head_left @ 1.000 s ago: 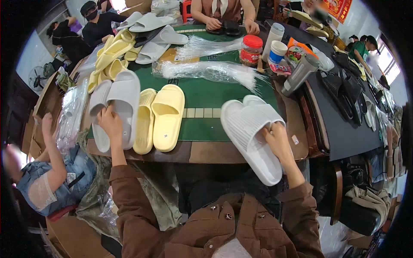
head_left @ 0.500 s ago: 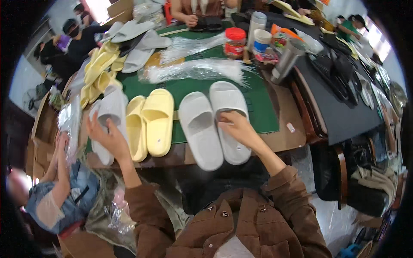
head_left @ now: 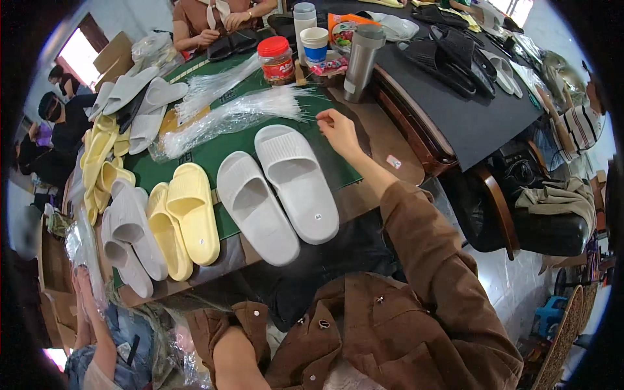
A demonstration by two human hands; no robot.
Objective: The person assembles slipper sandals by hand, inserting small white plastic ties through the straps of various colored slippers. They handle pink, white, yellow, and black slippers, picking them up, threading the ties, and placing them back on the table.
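Note:
My right hand (head_left: pixel 340 135) is over the table just past the loose ends of a bundle of thin clear-white plastic strips (head_left: pixel 240 118). Its thumb and fingertips are pinched together; whatever they may hold is too fine to make out. Below it lies a pair of large grey slippers, the left one (head_left: pixel 270 231) and the right one (head_left: pixel 312 208), side by side with toes away from me. Left of them are a yellow pair of slippers (head_left: pixel 201 231) and another grey pair (head_left: pixel 144 244). Of my left arm only the bare forearm (head_left: pixel 242 359) shows at the lower edge; the hand is out of view.
A red-lidded jar (head_left: pixel 276 62), a paper cup (head_left: pixel 314 47) and a steel tumbler (head_left: pixel 361 62) stand at the back. More yellow slippers (head_left: pixel 99 153) are heaped at left. Black slippers (head_left: pixel 448 62) lie on the dark right-hand table (head_left: pixel 468 117). Co-workers sit around.
My right hand has left the right grey slipper and moved up and right, beside the strips' ends. My left hand has withdrawn downward out of view. The whole view has turned rightward.

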